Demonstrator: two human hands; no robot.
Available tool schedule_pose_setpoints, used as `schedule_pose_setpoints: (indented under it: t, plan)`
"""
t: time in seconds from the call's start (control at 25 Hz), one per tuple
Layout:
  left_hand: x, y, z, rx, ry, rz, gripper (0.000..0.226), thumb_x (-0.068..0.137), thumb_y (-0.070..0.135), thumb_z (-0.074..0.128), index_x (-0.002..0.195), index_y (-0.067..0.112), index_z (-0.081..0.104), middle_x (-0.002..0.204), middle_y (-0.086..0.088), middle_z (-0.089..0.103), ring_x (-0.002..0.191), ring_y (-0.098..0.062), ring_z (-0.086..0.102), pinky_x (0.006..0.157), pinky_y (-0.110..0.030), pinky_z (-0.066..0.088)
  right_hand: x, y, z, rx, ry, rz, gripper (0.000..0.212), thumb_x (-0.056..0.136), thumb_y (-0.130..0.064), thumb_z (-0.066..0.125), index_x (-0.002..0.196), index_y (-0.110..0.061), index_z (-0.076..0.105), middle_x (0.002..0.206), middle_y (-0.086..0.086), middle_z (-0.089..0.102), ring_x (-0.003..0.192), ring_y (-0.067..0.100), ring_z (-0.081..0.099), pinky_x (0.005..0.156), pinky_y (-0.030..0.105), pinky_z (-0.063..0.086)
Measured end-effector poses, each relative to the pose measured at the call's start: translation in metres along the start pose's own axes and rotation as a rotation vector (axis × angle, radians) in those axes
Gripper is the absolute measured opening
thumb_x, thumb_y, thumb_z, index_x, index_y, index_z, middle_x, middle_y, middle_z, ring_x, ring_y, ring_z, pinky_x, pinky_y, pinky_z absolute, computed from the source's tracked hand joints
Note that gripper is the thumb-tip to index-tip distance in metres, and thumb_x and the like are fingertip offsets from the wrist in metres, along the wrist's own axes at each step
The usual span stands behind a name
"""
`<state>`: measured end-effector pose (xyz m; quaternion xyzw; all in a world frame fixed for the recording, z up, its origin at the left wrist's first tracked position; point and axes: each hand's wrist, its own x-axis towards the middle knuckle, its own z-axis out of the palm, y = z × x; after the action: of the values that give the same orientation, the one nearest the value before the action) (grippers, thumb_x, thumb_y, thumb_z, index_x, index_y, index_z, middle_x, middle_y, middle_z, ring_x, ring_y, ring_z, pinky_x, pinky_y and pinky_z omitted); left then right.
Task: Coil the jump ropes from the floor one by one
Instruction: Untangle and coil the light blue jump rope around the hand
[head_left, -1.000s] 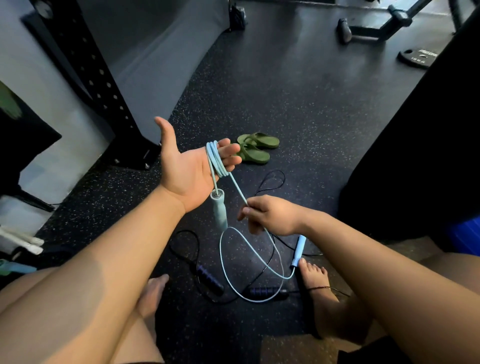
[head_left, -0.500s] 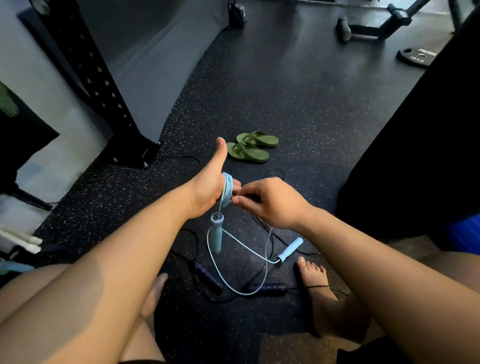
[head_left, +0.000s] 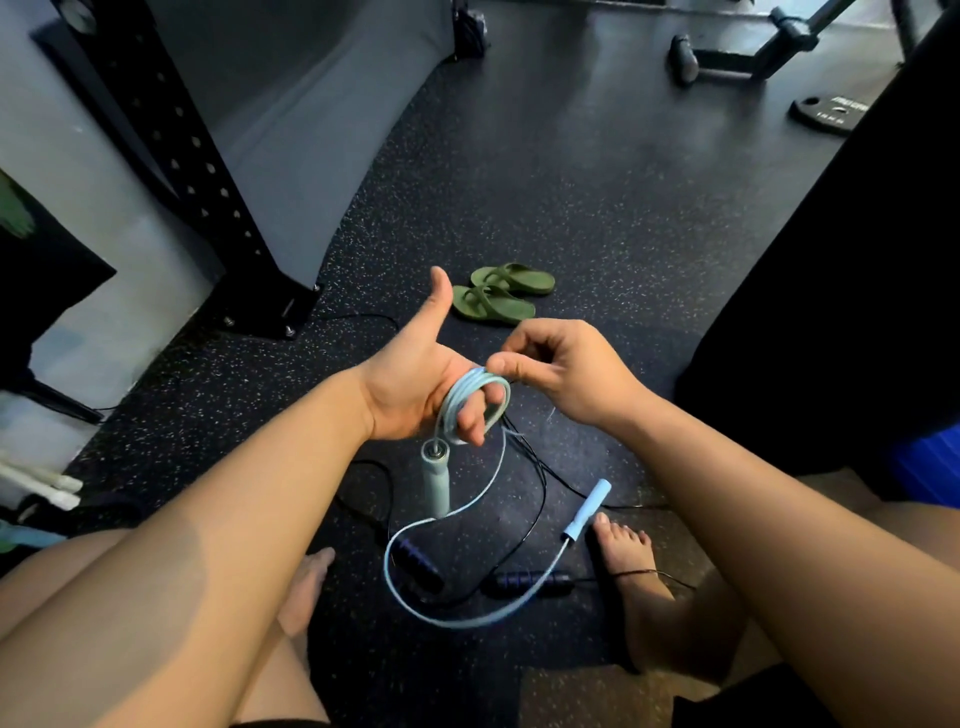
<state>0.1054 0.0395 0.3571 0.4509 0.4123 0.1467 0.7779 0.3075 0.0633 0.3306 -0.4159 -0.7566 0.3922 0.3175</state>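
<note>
A light blue jump rope (head_left: 470, 397) is wound in several loops round the fingers of my left hand (head_left: 415, 384), whose thumb points up. One pale handle (head_left: 435, 480) hangs below that hand. My right hand (head_left: 558, 371) pinches the rope at the top of the coil. The loose rest of the rope (head_left: 441, 616) curves down to the floor and back up to its second blue handle (head_left: 587, 509) by my right foot. A black jump rope (head_left: 530, 579) with dark handles lies tangled on the floor beneath.
Green sandals (head_left: 498, 299) lie on the speckled rubber floor beyond my hands. A black perforated rack post (head_left: 171, 140) stands at the left. A weight plate (head_left: 828, 114) and bench frame (head_left: 737, 49) are far back right. My bare feet (head_left: 628, 561) flank the ropes.
My right hand rose and carried the rope over the top of the coil on my left fingers, adding a turn. The loose loop on the floor has shortened and the blue handle slid closer.
</note>
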Motion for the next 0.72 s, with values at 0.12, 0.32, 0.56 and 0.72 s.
schedule_pose_setpoints:
  t: [0.12,0.32,0.56,0.72]
  plan:
    - [-0.003,0.001,0.003,-0.123,0.043,0.080,0.116,0.062,0.101,-0.009,0.070,0.007,0.059,0.046,-0.005,0.051,0.056,-0.027,0.055,0.068,-0.033,0.043,0.002,0.007,0.003,0.041,-0.011,0.055,0.041,0.091,-0.051,0.066,0.079,-0.012,0.066,0.066,0.018,0.058,0.060,0.015,0.048,0.058,0.041,0.044]
    - [-0.008,0.005,-0.001,-0.435,0.145,0.304,0.115,0.063,0.104,0.005,0.074,0.006,0.062,0.054,-0.004,0.052,0.063,-0.025,0.053,0.071,-0.032,0.046,-0.001,0.022,0.010,0.066,-0.085,0.190,0.039,0.105,-0.040,0.048,0.087,-0.011,0.068,0.063,0.005,0.060,0.058,0.017,0.054,0.064,0.035,0.043]
    - [-0.009,0.006,-0.012,-0.647,0.364,0.614,0.116,0.071,0.100,0.010,0.109,0.003,0.061,0.097,-0.013,0.072,0.097,-0.031,0.070,0.102,-0.039,0.049,-0.008,0.016,0.027,-0.015,-0.346,0.261,0.031,0.108,-0.033,0.043,0.101,-0.016,0.068,0.066,0.006,0.066,0.059,0.016,0.058,0.067,0.032,0.048]
    - [-0.003,0.005,-0.015,-0.491,0.546,0.543,0.124,0.078,0.094,-0.001,0.134,-0.004,0.050,0.122,-0.018,0.072,0.121,-0.033,0.066,0.111,-0.043,0.040,-0.011,-0.002,0.024,-0.195,-0.352,0.114,0.027,0.107,-0.033,0.046,0.105,-0.019,0.069,0.059,-0.009,0.059,0.051,0.002,0.051,0.057,0.021,0.043]
